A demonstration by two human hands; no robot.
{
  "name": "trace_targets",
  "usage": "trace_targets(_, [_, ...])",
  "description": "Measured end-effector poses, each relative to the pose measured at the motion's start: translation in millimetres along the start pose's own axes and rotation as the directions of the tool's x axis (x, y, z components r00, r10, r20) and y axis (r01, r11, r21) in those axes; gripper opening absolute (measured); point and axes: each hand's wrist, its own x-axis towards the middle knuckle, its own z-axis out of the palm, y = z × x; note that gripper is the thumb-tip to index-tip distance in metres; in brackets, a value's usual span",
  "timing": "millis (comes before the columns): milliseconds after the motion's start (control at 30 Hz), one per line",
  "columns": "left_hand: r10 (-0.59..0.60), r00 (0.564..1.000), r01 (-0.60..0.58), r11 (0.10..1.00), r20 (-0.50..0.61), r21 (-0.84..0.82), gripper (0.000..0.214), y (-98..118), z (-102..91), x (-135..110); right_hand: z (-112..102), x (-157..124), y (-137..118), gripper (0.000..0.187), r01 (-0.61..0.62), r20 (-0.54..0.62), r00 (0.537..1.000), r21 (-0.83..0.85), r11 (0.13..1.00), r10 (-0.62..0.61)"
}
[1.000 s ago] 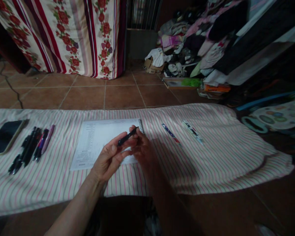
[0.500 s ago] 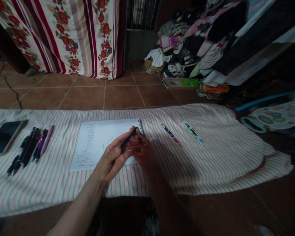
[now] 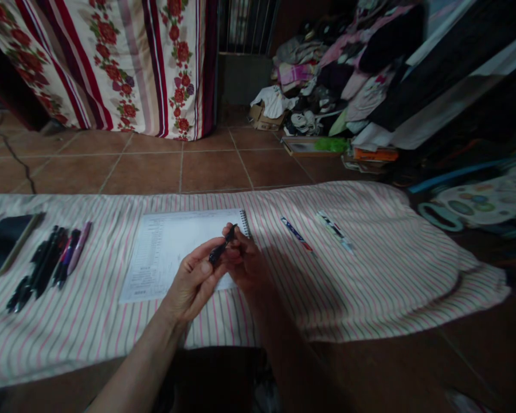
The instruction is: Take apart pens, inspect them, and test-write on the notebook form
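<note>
A short black pen [image 3: 222, 245] is held between both hands, above the near right part of a spiral notepad [image 3: 167, 246]. My left hand [image 3: 195, 281] pinches its lower end with thumb and fingers. My right hand [image 3: 249, 265] closes around its upper end, fingers curled. The notepad lies flat on a pink-striped cloth [image 3: 370, 269] spread over the tiled floor. A row of several dark pens [image 3: 47, 264] lies to the left of the pad. Right of it lie two more pens, a blue-and-red one [image 3: 296, 234] and a pale patterned one [image 3: 333, 229].
A dark phone [image 3: 4, 244] rests at the cloth's far left. A floral curtain [image 3: 112, 63] hangs at the back left. A heap of clothes and boxes [image 3: 327, 86] fills the back right. A patterned plastic item [image 3: 481, 201] lies on the floor at right.
The pen has tilted more upright between my hands, and the grip has tightened around it. The view has shifted slightly.
</note>
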Motion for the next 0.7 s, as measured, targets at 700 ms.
trace_targets(700, [-0.078, 0.965, 0.031, 0.982, 0.251, 0.186, 0.044, 3.3, -5.5, -6.4, -7.5, -1.1, -4.1, 0.023, -0.039, 0.026, 0.999, -0.099, 0.994, 0.041])
